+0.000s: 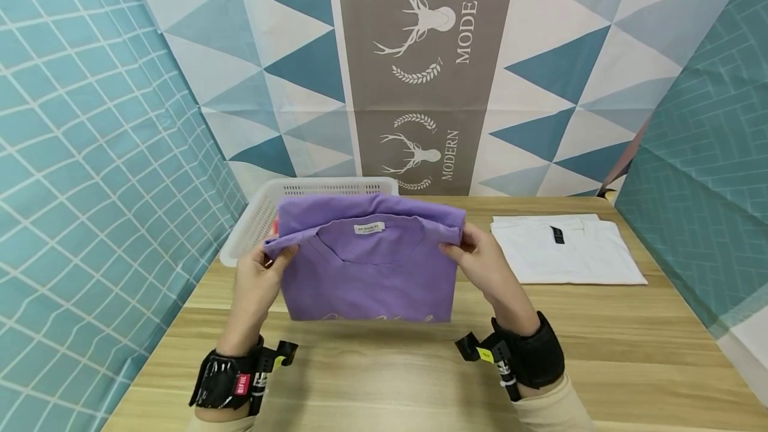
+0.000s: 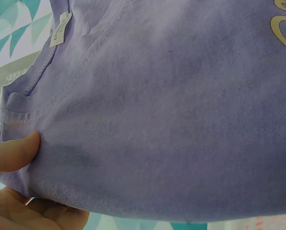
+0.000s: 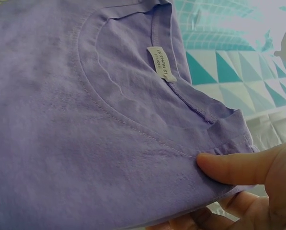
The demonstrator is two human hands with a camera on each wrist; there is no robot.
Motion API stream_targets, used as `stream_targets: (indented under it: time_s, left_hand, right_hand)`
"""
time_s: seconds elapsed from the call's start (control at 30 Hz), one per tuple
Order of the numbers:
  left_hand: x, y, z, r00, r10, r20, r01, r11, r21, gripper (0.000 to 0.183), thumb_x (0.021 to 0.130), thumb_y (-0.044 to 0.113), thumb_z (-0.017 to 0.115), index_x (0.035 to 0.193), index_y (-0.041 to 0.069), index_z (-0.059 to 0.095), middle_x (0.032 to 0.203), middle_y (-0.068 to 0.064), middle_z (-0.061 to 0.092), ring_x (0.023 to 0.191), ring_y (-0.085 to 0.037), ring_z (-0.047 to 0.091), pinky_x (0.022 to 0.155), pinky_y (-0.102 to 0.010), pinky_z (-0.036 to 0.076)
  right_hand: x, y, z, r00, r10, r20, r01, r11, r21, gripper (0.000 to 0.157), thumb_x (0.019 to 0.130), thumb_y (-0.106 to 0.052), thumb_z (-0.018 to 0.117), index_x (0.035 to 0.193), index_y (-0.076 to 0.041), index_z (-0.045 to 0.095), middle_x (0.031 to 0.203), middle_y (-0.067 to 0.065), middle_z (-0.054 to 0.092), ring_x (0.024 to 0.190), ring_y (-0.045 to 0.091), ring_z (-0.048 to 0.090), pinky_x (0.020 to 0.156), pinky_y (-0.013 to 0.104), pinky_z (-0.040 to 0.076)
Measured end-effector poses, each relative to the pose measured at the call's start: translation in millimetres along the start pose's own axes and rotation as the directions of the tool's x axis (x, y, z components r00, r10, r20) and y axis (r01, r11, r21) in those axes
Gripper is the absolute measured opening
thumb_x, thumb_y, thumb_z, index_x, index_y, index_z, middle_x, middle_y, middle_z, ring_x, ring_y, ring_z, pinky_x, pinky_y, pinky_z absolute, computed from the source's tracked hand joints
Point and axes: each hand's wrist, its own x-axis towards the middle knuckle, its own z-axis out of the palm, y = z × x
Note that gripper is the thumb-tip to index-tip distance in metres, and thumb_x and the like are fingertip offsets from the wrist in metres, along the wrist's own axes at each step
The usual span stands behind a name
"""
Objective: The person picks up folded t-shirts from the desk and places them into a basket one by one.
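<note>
A folded purple T-shirt point(image 1: 372, 285) hangs between both hands above the table, its neckline and white label facing up in the head view. My left hand point(image 1: 258, 279) pinches its left shoulder, the thumb on the front; the left wrist view shows that thumb point(image 2: 18, 152) pressed on the cloth beside the collar. At the opposite shoulder, my right hand point(image 1: 483, 262) pinches the fabric the same way, and the right wrist view shows its thumb point(image 3: 234, 167) near the neckband. Part of a gold print point(image 2: 284, 31) shows on the shirt front. The fingers behind the cloth are partly hidden.
Behind the shirt at the left stands a white perforated plastic basket point(image 1: 246, 225), with something red partly visible inside. A folded white T-shirt point(image 1: 576, 259) with a black label lies at the right on the wooden table point(image 1: 372, 379). Patterned sheets cover the walls.
</note>
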Motion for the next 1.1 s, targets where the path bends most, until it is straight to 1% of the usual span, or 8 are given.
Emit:
stream_targets:
  time_s: [0.07,0.13,0.2,0.27,0.47,0.83,0.97,1.1]
  left_hand:
    - [2.0,1.4,-3.6,1.0,-0.004,-0.023,0.005,1.0,0.008,0.027,0.094,0.011,0.06,0.116,-0.004,0.062,0.123,-0.009,0.064,0.103,0.003,0.058,0.083,-0.005,0.046]
    - [4.6,2.2,-7.0,0.999,-0.004,-0.053,0.005,1.0,0.005,0.019,0.093,0.012,0.061,0.105,-0.003,0.063,0.103,0.004,0.066,0.092,0.003,0.057,0.079,-0.007,0.048]
    - [7.4,3.1,-10.8,0.996,0.007,-0.085,-0.006,1.0,0.015,0.016,0.093,0.013,0.063,0.097,-0.002,0.061,0.085,0.016,0.058,0.083,0.004,0.053,0.074,-0.009,0.047]
    - [10.5,4.2,-15.0,0.995,0.026,-0.101,-0.022,0.999,0.035,0.017,0.093,0.014,0.063,0.095,-0.002,0.06,0.079,0.023,0.054,0.081,0.005,0.052,0.072,-0.008,0.046]
    - [19.9,8.0,-26.5,0.988,0.071,-0.14,-0.06,0.995,0.077,0.02,0.092,0.014,0.064,0.103,-0.004,0.063,0.08,0.026,0.054,0.079,0.009,0.052,0.071,-0.005,0.045]
    - [41.9,13.8,-45.3,0.976,0.091,-0.2,-0.081,0.995,0.056,0.016,0.092,0.012,0.064,0.106,0.005,0.064,0.078,0.031,0.055,0.079,0.01,0.053,0.072,-0.004,0.045]
    - [49.0,16.0,-51.4,0.97,0.09,-0.226,-0.075,0.994,0.074,0.014,0.091,0.012,0.065,0.104,0.01,0.065,0.077,0.032,0.054,0.077,0.009,0.053,0.07,-0.004,0.046]
    - [56.0,20.1,-56.3,0.972,0.061,-0.227,-0.05,0.997,0.057,0.01,0.091,0.013,0.064,0.101,0.017,0.065,0.079,0.03,0.055,0.083,0.009,0.055,0.074,-0.003,0.046]
  right_hand:
    - [5,-2,3.5,1.0,-0.014,-0.007,0.014,1.0,0.002,0.033,0.093,-0.003,0.057,0.125,0.002,0.057,0.116,0.025,0.064,0.102,0.027,0.061,0.083,0.028,0.048]
    - [9,-5,7.7,1.0,-0.021,-0.016,0.022,1.0,0.006,0.032,0.092,-0.002,0.058,0.123,0.002,0.058,0.114,0.025,0.065,0.098,0.025,0.061,0.08,0.026,0.048]
    - [13,-9,12.2,0.999,-0.029,-0.028,0.03,1.0,0.006,0.032,0.091,-0.002,0.059,0.122,0.001,0.059,0.11,0.024,0.065,0.094,0.023,0.06,0.078,0.024,0.047]
    - [16,-12,16.7,0.999,-0.033,-0.042,0.033,0.999,0.0,0.031,0.09,-0.003,0.06,0.121,0.001,0.06,0.107,0.023,0.065,0.092,0.022,0.059,0.076,0.023,0.046]
    - [27,-25,26.2,0.995,-0.077,-0.068,0.076,0.997,-0.019,0.026,0.089,-0.004,0.06,0.115,0.0,0.061,0.096,0.019,0.064,0.086,0.022,0.055,0.072,0.023,0.044]
    - [50,-45,44.4,0.977,-0.166,-0.137,0.158,0.985,-0.068,0.02,0.084,-0.002,0.064,0.104,0.004,0.064,0.089,0.019,0.063,0.083,0.027,0.058,0.069,0.022,0.043]
    - [57,-50,50.8,0.971,-0.19,-0.145,0.18,0.981,-0.077,0.018,0.084,-0.003,0.065,0.101,0.004,0.064,0.09,0.02,0.064,0.084,0.028,0.059,0.069,0.021,0.044]
    - [64,-53,55.4,0.965,-0.206,-0.161,0.188,0.975,-0.118,0.017,0.084,-0.006,0.065,0.099,0.002,0.065,0.089,0.02,0.067,0.083,0.028,0.062,0.069,0.023,0.047]
